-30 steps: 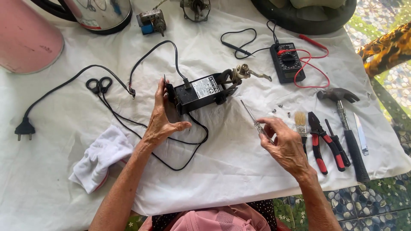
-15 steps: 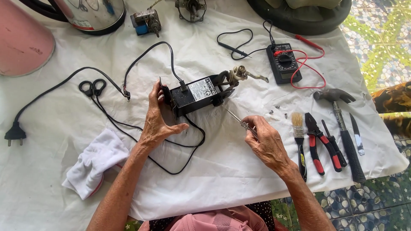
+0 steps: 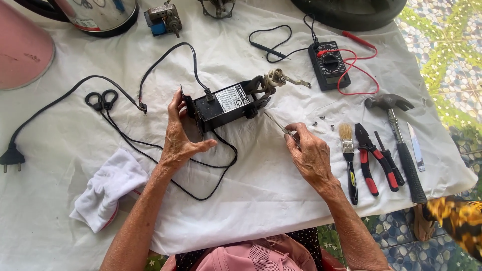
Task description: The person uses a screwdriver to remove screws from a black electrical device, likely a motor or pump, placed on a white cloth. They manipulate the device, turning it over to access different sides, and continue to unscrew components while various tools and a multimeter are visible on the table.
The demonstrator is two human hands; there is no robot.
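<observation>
My left hand holds the left end of a black power adapter box that rests on the white cloth. A coil part with metal terminals sticks out at the box's right end. My right hand grips a thin metal screwdriver, its tip pointing up-left toward the box's right side. A black cord runs from the box across the cloth to a plug at the far left.
Right of my hand lie a brush, red-handled pliers, a hammer, a blade and small screws. A multimeter sits behind, scissors and a white rag to the left, a pink tub far left.
My right hand has moved left with the screwdriver, bringing its tip closer to the adapter box. My left hand keeps its hold on the box.
</observation>
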